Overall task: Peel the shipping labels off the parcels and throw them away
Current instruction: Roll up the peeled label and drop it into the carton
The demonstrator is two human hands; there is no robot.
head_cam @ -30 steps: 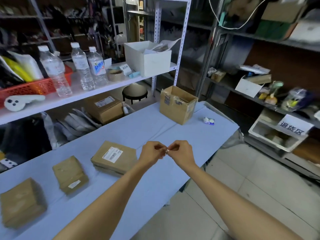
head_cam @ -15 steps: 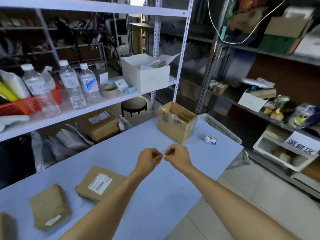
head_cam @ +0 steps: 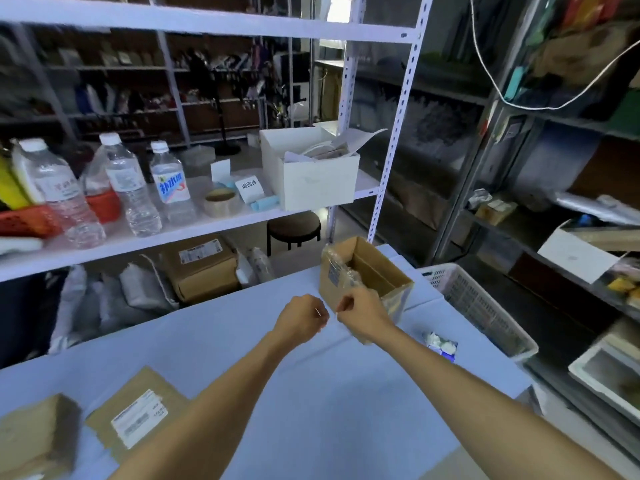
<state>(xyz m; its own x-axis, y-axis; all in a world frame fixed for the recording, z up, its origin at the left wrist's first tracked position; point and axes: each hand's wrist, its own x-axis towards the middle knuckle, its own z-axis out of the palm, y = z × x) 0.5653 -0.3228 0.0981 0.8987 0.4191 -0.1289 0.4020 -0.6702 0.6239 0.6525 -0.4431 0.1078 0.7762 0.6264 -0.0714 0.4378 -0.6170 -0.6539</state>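
My left hand (head_cam: 302, 318) and my right hand (head_cam: 362, 315) are held as fists over the blue-covered table (head_cam: 311, 393), a small gap between them. Each pinches a thin white sliver of label scrap (head_cam: 341, 306); I cannot tell whether it is one piece or two. An open cardboard box (head_cam: 372, 268) with loose tape on its rim stands just behind my right hand. A flat brown parcel (head_cam: 114, 407) with a white shipping label (head_cam: 138, 419) lies at the lower left, beside another brown parcel (head_cam: 31, 441) at the frame edge.
A white plastic basket (head_cam: 478, 306) sits off the table's right end. A crumpled white-and-blue wad (head_cam: 440, 344) lies near it on the cloth. Behind the table is a shelf (head_cam: 194, 230) with water bottles, a tape roll and a white box; a labelled parcel (head_cam: 201, 268) sits below it.
Both hands have moved forward toward the open box and drawn slightly apart. The view has lifted, so the parcels have slid toward the lower left.
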